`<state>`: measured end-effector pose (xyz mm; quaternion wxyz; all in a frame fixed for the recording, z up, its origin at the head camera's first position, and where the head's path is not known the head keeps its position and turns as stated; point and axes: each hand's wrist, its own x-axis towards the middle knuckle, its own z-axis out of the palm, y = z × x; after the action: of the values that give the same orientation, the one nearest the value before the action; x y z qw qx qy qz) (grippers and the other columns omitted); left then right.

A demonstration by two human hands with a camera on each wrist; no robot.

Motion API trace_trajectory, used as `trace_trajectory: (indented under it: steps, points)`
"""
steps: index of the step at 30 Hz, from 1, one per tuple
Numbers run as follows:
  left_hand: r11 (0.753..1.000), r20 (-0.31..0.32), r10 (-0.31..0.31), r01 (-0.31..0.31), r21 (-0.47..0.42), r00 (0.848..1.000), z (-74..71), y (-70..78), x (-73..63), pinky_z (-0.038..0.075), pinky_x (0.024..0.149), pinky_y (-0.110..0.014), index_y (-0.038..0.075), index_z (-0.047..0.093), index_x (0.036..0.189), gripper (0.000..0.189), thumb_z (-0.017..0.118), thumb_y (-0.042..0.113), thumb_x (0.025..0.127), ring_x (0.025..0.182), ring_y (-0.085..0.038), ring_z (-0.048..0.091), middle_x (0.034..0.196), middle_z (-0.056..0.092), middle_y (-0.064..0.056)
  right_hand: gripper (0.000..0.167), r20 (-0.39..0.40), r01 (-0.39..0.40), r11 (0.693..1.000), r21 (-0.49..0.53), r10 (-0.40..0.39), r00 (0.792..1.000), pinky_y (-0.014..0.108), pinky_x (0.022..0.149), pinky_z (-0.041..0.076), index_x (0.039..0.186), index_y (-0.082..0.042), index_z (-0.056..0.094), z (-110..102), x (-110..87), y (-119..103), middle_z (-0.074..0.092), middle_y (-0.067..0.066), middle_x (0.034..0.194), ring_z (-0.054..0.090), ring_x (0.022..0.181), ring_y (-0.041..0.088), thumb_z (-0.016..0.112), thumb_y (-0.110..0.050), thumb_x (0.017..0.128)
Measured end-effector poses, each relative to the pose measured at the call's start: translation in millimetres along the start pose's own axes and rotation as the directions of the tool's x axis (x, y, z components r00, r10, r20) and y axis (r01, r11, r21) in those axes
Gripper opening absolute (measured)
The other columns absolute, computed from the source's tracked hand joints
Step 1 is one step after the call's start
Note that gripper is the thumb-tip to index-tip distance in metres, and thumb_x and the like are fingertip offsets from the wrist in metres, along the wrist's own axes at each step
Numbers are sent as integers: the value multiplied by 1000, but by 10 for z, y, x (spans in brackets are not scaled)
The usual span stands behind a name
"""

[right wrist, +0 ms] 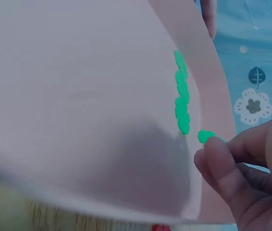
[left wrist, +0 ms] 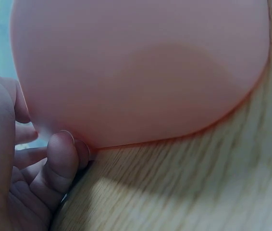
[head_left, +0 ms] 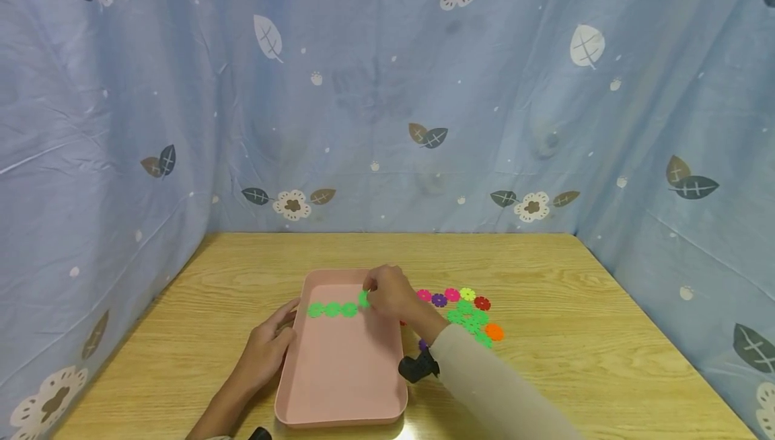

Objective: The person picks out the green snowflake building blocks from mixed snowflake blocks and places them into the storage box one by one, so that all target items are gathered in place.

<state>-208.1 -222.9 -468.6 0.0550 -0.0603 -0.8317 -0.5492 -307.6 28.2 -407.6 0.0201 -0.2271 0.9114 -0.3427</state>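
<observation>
A pink tray point(head_left: 345, 373) lies on the table, with three green snowflake discs point(head_left: 333, 309) in a row across its far part. My right hand point(head_left: 390, 295) is over the tray's far right part and pinches another green snowflake disc point(right wrist: 206, 136) between thumb and fingertips, just past the row's right end. Fingers hide part of that disc. My left hand point(head_left: 266, 349) rests against the outside of the tray's left wall, its thumb point(left wrist: 61, 151) and fingertips touching the wall low down.
Right of the tray lies a loose group of snowflake discs: several green ones point(head_left: 469, 322), pink, purple, a yellow one point(head_left: 467, 294), a red one point(head_left: 482, 303) and an orange one point(head_left: 494, 332). My right forearm passes over some. A blue patterned curtain point(head_left: 375, 103) surrounds the wooden table point(head_left: 581, 359).
</observation>
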Motion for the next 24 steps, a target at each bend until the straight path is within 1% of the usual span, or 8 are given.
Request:
trace_trajectory:
  steps: [4,9,11,13,15,17,20,24]
  points:
    - [1000,3,-1,1,-4,1000,2,9,-3,61,83,-36,6,38,155,58,45,9,98,120,-47,62,144,52,-30,18,31,-25,998,-61,27,999,33,70,56,96,-2,75,28,7,-11,70,9,98,61,89,23,62,7,86]
    - [1000,1,2,-2,-4,1000,4,9,-1,61,84,-37,6,38,155,58,44,9,98,120,-47,62,144,52,-30,17,58,-48,992,-115,55,997,40,80,58,95,-2,74,54,14,-15,69,13,113,62,110,34,62,7,87]
    - [1000,2,4,-4,-6,1000,5,9,-3,61,84,-36,6,38,155,58,45,9,98,120,-47,62,144,52,-31,17,64,-54,989,-136,64,996,41,83,57,96,-3,73,63,18,-16,68,13,118,60,115,35,62,6,87]
    - [1000,5,5,-5,-12,1000,4,8,-6,61,83,-36,6,38,155,58,45,9,98,119,-47,62,144,51,-31,17,68,-63,988,-143,74,995,41,84,57,97,-3,73,73,23,-17,67,14,120,61,115,35,62,5,88]
    - [1000,8,7,-7,-17,1000,3,9,-11,61,83,-36,6,38,155,58,45,9,98,119,-47,62,144,51,-31,18,73,-61,986,-157,74,995,42,88,56,99,-3,74,82,28,-18,67,13,123,61,118,34,63,5,88]
    - [1000,7,8,-8,-19,1000,3,9,-13,61,82,-35,7,38,155,58,45,9,98,119,-47,63,144,51,-31,20,86,-45,983,-180,61,994,43,95,55,102,-4,76,88,28,-21,66,12,125,59,122,33,63,4,89]
    - [1000,0,5,-5,-11,1000,5,7,-13,61,82,-34,8,39,155,57,45,10,99,119,-45,63,144,52,-29,25,103,12,971,-241,13,995,44,105,49,105,-5,78,96,27,-21,67,10,124,56,128,32,64,4,87]
    - [1000,-9,3,-3,6,1000,14,-4,-11,61,82,-35,9,40,155,57,45,11,98,120,-45,62,143,54,-28,29,117,61,957,-282,-29,993,44,108,47,108,-7,79,104,15,-12,68,8,120,54,129,33,64,4,86]
